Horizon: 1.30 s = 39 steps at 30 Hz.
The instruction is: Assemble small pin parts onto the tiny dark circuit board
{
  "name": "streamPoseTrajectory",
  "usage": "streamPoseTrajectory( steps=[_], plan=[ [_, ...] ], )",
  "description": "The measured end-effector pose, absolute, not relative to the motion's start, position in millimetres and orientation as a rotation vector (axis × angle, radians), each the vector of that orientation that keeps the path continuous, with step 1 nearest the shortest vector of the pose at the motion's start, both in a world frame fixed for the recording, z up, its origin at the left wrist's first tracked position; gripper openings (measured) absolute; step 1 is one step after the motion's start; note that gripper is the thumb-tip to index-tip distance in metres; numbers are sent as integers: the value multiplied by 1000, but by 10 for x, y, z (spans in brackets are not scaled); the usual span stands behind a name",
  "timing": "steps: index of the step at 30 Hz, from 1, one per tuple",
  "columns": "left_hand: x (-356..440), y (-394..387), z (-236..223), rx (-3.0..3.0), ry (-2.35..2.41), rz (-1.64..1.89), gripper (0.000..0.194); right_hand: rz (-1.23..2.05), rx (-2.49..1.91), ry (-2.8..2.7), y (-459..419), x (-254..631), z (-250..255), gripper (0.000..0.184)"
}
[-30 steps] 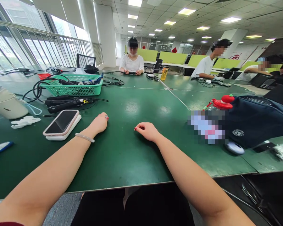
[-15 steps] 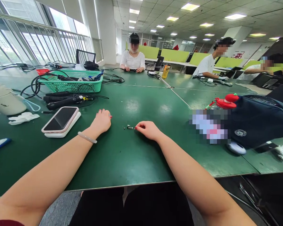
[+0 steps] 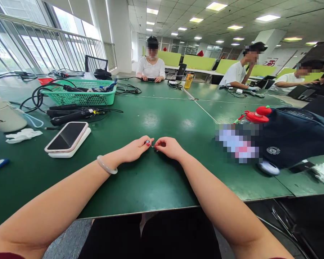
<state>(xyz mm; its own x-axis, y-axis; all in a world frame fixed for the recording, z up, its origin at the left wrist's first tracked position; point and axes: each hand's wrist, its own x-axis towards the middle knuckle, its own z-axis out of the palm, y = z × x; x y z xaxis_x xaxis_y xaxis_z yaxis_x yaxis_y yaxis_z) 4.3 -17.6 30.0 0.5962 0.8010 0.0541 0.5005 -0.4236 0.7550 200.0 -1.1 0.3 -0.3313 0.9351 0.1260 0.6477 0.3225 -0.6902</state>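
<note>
My left hand (image 3: 135, 148), with a pale bracelet on its wrist, reaches in above the green table (image 3: 151, 183). Its thumb and fingers are drawn together at the tips. Facing it from the right, almost fingertip to fingertip, is my right hand (image 3: 169, 148), thumb and forefinger pinched. Tiny dark and silvery bits (image 3: 153, 146) show at the fingertips between the hands. They are too small to name, and the fingers partly cover them. Which hand grips which bit I cannot tell.
Left of my arm lie a phone on a white box (image 3: 67, 136), black cables and handles (image 3: 70, 114), and a mint basket (image 3: 108, 99). On the right are a dark blue bag (image 3: 299, 133), a red-lidded bottle (image 3: 257, 116) and a mouse (image 3: 269, 168). Several people sit around the table.
My left hand has moved right from its spot on the table to meet my right hand over the tiny bits. My right hand stays nearly in place.
</note>
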Motion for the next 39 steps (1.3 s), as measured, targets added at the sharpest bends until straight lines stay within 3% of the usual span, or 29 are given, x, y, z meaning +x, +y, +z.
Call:
streamPoseTrajectory(
  steps=[6,13,17,21,26,33,39],
  plan=[
    [-38,-54,199,1863,987,678,30,573,-1425,-2211,-48,1965,62,31],
    [56,-177,281,1591,913,643,30,587,-1359,-2340,-101,1964,142,21],
    [28,-163,331,1738,1020,669,29,693,-1371,-2337,-130,2003,154,29],
    [4,-112,321,1925,1158,663,34,690,-1337,-2367,-143,1962,138,16],
    [3,-87,293,1934,1155,706,39,553,-1218,-2334,-137,1886,118,20],
    [-7,-67,267,1736,1141,834,41,1085,-1197,-1735,-122,1909,131,17],
    [17,-88,253,1686,1116,798,55,1299,-1064,-1515,-114,1878,109,14]
  ],
)
